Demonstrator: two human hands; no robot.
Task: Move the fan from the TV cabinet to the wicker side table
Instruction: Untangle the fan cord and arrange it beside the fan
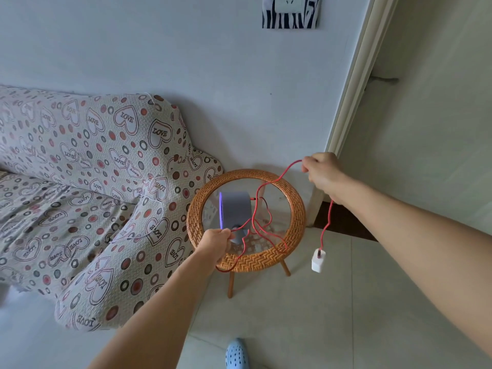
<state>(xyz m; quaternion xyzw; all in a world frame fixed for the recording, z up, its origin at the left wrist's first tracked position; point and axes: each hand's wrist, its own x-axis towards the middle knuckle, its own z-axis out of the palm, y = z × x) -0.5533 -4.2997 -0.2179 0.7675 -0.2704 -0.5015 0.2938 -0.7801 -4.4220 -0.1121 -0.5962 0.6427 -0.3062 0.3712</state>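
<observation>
A small grey fan point(235, 210) with a blue-lit front rim stands on the glass top of the round wicker side table point(298, 209). My left hand point(215, 245) grips the fan's base at the table's near left edge. My right hand point(323, 173) is raised over the table's far right side, closed on the fan's red cable point(266, 219). The cable loops across the glass, and its white plug point(318, 260) dangles below my right wrist beside the table.
A sofa point(87, 187) under a heart-patterned cover stands close against the table's left side. A white wall is behind, with a socket point(291, 10) high up. A door frame point(354, 83) runs down to the right. Pale floor tiles and a blue slipper point(237, 354) lie below.
</observation>
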